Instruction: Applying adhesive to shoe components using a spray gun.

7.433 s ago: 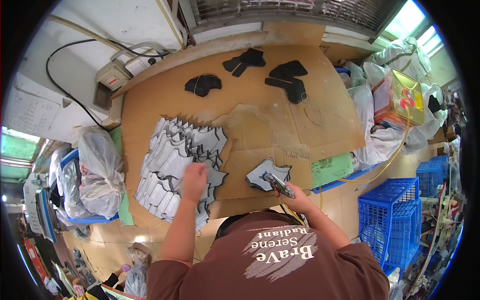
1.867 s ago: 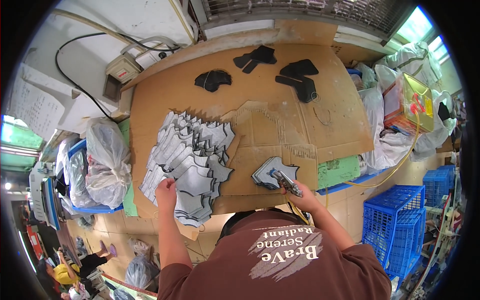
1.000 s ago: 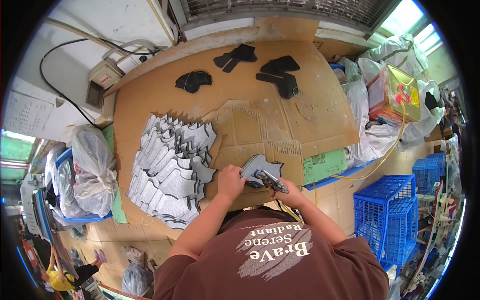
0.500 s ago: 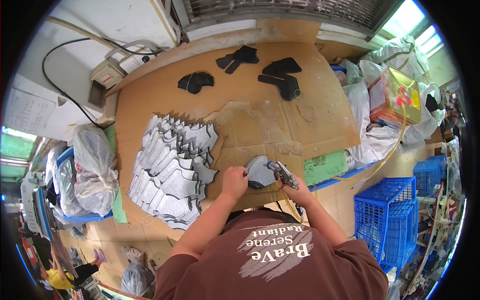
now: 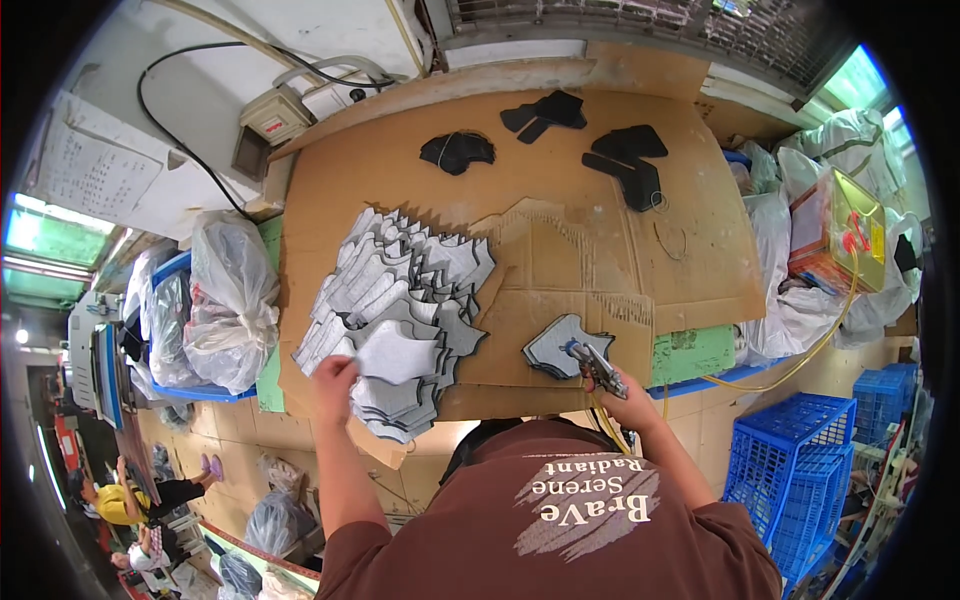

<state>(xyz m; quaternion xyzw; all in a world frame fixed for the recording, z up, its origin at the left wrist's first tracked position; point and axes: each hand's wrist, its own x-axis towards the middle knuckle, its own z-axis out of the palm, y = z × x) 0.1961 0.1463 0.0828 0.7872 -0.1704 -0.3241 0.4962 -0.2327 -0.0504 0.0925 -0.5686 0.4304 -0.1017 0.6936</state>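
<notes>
My left hand [image 5: 334, 388] is at the near left edge of a spread of overlapping grey, dark-edged cut pieces [image 5: 340, 300]. Its fingers are closed at the corner of a paler grey piece [image 5: 396, 352] on top of the spread. A metal spray gun [image 5: 597, 368] with a yellowish hose is gripped in my right hand [image 5: 630, 403]. Its nozzle end points over a small stack of the same grey pieces [image 5: 552, 346], lying near the table's front edge.
Cardboard [image 5: 540, 270] covers the table. Black cut pieces [image 5: 628, 165] lie toward the back. Plastic bags [image 5: 232, 300] stand at the left. A square can [image 5: 845, 230], linked to the yellow hose, is at the right. Blue crates [image 5: 790, 440] stand on the floor.
My left hand has gone from the small stack leftward to the spread of grey pieces. The right hand keeps the spray gun by the stack. The whole view has shifted.
</notes>
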